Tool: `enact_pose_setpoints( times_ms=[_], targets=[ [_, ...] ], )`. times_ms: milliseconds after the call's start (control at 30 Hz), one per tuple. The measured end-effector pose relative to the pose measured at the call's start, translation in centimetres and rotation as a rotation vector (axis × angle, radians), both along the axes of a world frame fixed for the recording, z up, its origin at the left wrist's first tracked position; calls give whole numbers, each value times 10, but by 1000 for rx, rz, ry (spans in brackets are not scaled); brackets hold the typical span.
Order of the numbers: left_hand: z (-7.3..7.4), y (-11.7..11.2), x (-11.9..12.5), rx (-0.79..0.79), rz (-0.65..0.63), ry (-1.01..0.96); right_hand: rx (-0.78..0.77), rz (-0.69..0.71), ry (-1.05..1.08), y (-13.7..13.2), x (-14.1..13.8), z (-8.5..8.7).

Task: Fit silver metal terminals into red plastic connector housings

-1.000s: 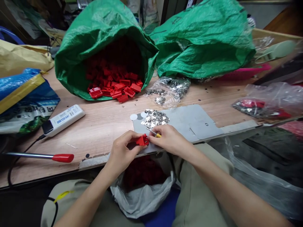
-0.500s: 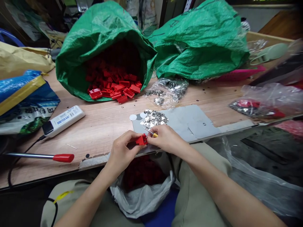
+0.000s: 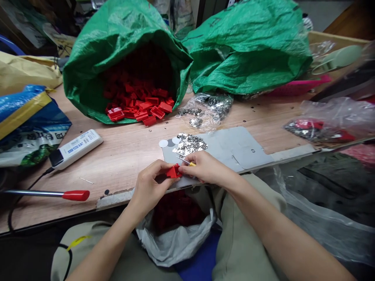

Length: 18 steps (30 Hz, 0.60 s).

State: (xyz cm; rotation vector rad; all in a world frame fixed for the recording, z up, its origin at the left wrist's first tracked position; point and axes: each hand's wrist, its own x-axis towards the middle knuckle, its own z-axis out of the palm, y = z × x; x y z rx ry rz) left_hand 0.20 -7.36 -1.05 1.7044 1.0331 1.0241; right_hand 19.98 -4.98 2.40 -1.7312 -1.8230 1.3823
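My left hand (image 3: 149, 185) pinches a small red plastic part (image 3: 172, 171) at the table's front edge. My right hand (image 3: 206, 168) is closed on a thin tool with a yellow handle (image 3: 191, 164) and a metal tip, and it touches the red part. Just beyond the hands a pile of small shiny metal pieces (image 3: 189, 144) lies on a grey sheet (image 3: 234, 148). Below the hands, on my lap, a clear plastic bag (image 3: 175, 234) holds several red parts.
A green sack (image 3: 96, 66) spills red parts (image 3: 140, 109) at the back; a second green sack (image 3: 249, 50) lies right of it. A white remote-like device (image 3: 74, 147) and a red-handled rod (image 3: 49, 194) lie left. Clear bags (image 3: 208, 109) of metal pieces sit behind and right.
Both hands stay together on the red part; they have shifted slightly up and left in view as the camera moved.
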Motion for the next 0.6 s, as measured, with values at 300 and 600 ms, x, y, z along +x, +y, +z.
enact_pose_setpoints(
  times_ms=[300, 600],
  targets=[
    [2, 1, 0, -20, 6, 21, -67, 130, 286, -7, 36, 7],
    [4, 2, 2, 69, 30, 106, -125, 140, 277, -3, 37, 6]
  ],
)
